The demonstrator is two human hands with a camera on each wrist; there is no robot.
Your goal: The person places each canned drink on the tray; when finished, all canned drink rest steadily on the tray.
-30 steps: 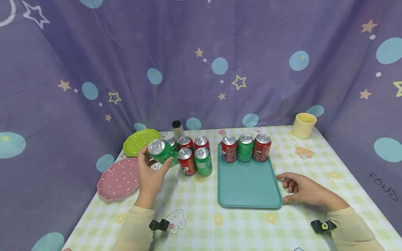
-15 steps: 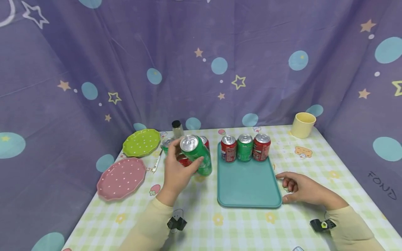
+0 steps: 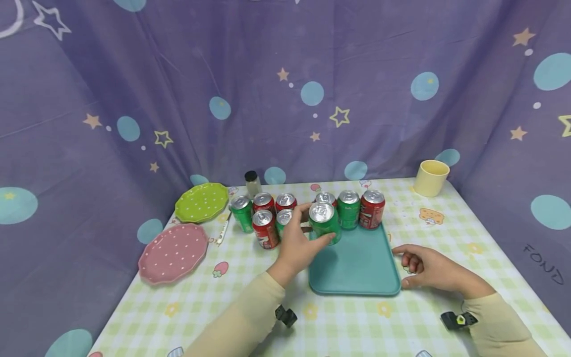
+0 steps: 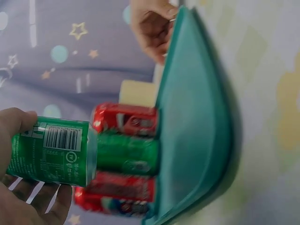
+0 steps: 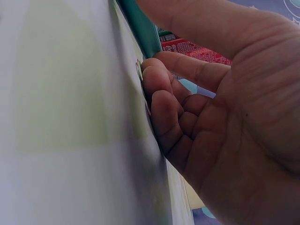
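Note:
My left hand (image 3: 296, 248) grips a green soda can (image 3: 324, 225) around its side, thumb in front. The can hangs above the left back part of a teal tray (image 3: 357, 267), apart from it in the left wrist view. Behind it, a row stands along the tray's back: a red can (image 3: 325, 197), partly hidden, another green can (image 3: 349, 210) and a second red can (image 3: 372, 210). At the tray's right edge, my right hand (image 3: 430, 270) rests on the table, index finger and thumb touching or very near the rim, other fingers loosely curled.
Left of the tray stand several more cans, including a red one (image 3: 265, 230) and a green one (image 3: 242, 215). A black-capped jar (image 3: 253, 184), a green plate (image 3: 201, 202) and a pink plate (image 3: 173, 254) lie beyond. A yellow cup (image 3: 431, 178) is at the back right.
My left hand has carried the green can rightward from the left can group to over the tray, and the can is now more upright. My right hand has stayed in place.

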